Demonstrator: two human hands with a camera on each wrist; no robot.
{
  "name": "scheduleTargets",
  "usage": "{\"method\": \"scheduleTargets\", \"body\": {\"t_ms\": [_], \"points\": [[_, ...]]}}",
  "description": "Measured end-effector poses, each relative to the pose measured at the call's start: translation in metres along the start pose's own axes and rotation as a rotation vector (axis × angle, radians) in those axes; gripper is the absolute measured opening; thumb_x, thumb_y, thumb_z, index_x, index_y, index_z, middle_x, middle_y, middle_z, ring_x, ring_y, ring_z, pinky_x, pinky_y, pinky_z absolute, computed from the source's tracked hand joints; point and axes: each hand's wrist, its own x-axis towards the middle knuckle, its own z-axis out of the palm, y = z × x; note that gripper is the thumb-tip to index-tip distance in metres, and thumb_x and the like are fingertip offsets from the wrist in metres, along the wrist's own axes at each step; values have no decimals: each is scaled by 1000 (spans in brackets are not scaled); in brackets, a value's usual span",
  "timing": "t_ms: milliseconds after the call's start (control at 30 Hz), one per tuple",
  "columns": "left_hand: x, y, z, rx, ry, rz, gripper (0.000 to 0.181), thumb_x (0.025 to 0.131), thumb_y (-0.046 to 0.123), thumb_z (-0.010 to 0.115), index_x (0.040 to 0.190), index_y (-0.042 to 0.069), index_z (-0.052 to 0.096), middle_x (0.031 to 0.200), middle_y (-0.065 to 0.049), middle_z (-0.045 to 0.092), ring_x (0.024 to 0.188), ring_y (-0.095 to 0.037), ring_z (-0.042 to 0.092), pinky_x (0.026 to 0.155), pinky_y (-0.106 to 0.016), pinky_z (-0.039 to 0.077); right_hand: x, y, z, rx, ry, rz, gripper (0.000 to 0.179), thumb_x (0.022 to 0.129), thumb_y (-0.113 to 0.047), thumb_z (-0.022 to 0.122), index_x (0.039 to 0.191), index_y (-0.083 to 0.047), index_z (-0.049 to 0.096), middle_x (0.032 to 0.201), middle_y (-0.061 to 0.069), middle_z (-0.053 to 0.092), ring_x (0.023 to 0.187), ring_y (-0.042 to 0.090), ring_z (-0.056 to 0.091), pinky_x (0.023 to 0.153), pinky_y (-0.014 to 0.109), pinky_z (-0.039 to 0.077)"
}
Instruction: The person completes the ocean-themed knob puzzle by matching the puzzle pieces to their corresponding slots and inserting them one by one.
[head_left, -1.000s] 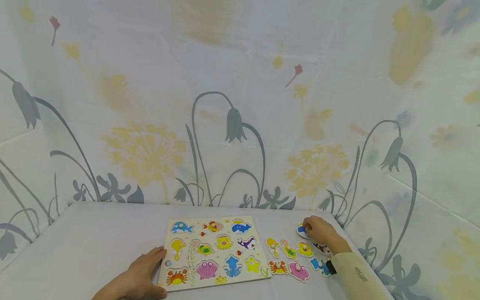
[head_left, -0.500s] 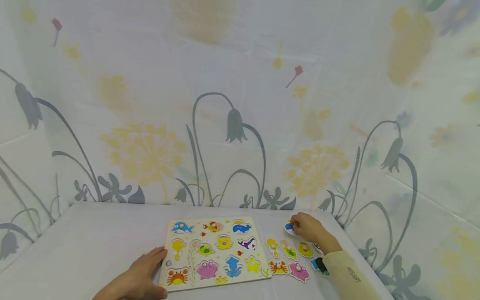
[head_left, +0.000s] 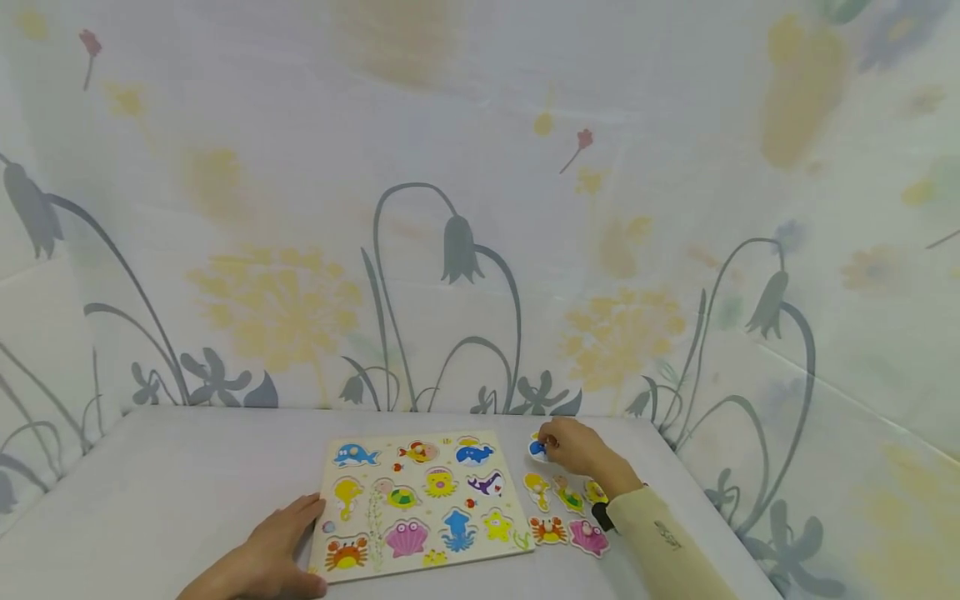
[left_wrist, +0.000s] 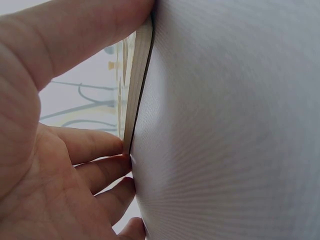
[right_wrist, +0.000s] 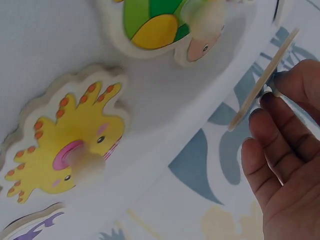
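Note:
A whale puzzle piece (head_left: 536,448) hangs from my right hand (head_left: 579,450), which pinches it beside the upper right corner of the wooden peg puzzle board (head_left: 382,461). Seen edge-on in the right wrist view, the whale piece (right_wrist: 262,82) is tilted and raised off the table, its knob mostly hidden by the fingertips. My left hand (head_left: 273,550) rests at the board's left side. In the left wrist view, its thumb and fingertips touch the board's edge (left_wrist: 136,80). On the board, a dolphin piece (head_left: 356,454) and a red fish piece (head_left: 417,452) show knobs.
Right of the board lie loose pieces: a seahorse (head_left: 537,490), turtle (head_left: 568,497), crab (head_left: 548,531), pink shell (head_left: 588,538) and octopus (right_wrist: 90,125). A purple piece (right_wrist: 40,229) shows partly in the right wrist view. A patterned curtain (head_left: 480,208) stands behind the white table (head_left: 187,475).
My right hand has carried the whale piece leftward, from above the loose pieces toward the board. The left hand stays at the board's edge. The head view has shifted slightly.

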Motion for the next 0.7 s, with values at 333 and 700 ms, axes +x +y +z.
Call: {"method": "scheduleTargets", "body": {"t_ms": [333,700], "points": [[-1,-1,-1,-17,-2,-14,109,51,38,91,138,-7,43,146,-30,33,133,-53,25,107,-69,15,20,-34,3,-11,-15,-69,14,85,-9,64,97,-12,71,82,-7,56,71,12,47,67,29,46],[-1,-2,0,-26,2,21,108,52,38,90,137,-8,42,145,-31,33,134,-53,25,108,-68,14,34,-59,9,11,-56,-96,19,87,-11,61,103,-14,71,88,-7,59,76,12,49,72,29,48]]}}
